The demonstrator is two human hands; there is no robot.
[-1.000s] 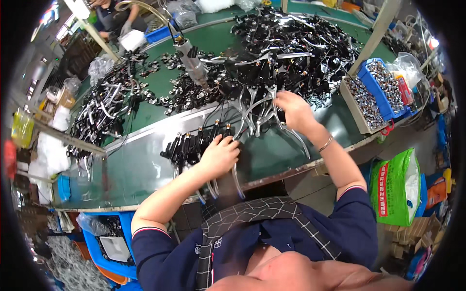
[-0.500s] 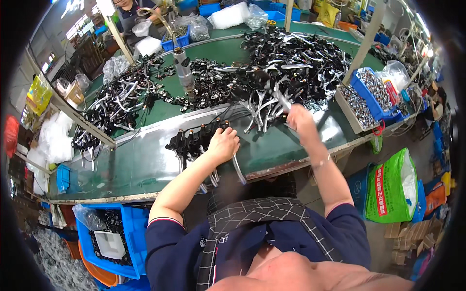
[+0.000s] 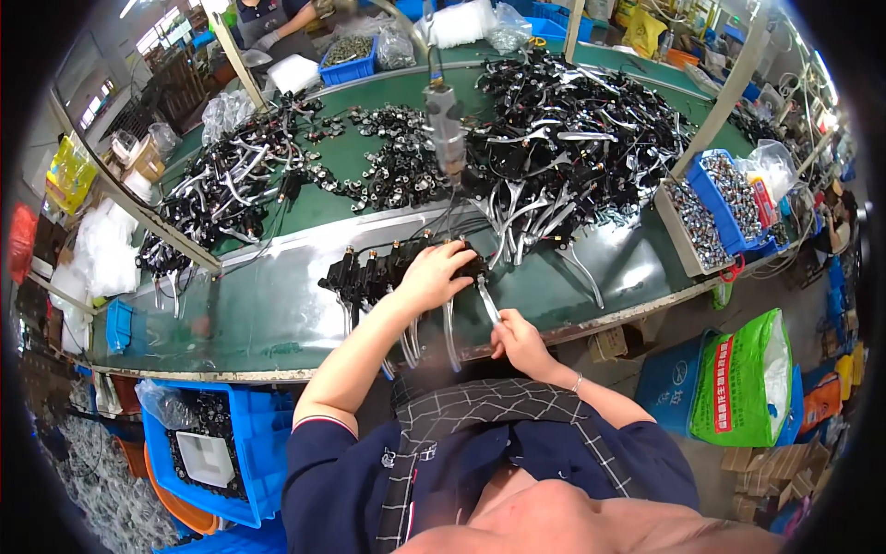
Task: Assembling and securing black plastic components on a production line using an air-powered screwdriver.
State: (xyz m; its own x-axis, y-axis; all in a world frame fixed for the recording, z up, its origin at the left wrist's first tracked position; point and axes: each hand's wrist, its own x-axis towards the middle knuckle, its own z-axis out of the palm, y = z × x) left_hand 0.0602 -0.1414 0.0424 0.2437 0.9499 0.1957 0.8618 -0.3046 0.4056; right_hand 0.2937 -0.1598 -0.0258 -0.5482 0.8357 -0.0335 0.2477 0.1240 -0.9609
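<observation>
A row of brake levers [image 3: 371, 272], with black bodies and silver handles, lies along the near part of the green worktable [image 3: 277, 314]. Across the right end of this row rests my left hand [image 3: 437, 277], its fingers spread over the black bodies. My right hand [image 3: 523, 343], close by on the right, is closed on the silver handle of another brake lever [image 3: 488, 302]. That lever's black body meets the row beside my left fingertips. Behind my hands a grey cylindrical power driver [image 3: 447, 134] hangs upright.
A large heap of brake levers [image 3: 581, 138] covers the back right, a smaller heap [image 3: 231, 180] the left. Small black clamp parts [image 3: 397, 157] lie between them. A blue bin [image 3: 729, 198] of metal fittings stands at right. Across the table is another person [image 3: 277, 28].
My right hand has come from the heap to the row with a brake lever. My left hand has shifted slightly right, its fingers more spread. The row has grown rightward.
</observation>
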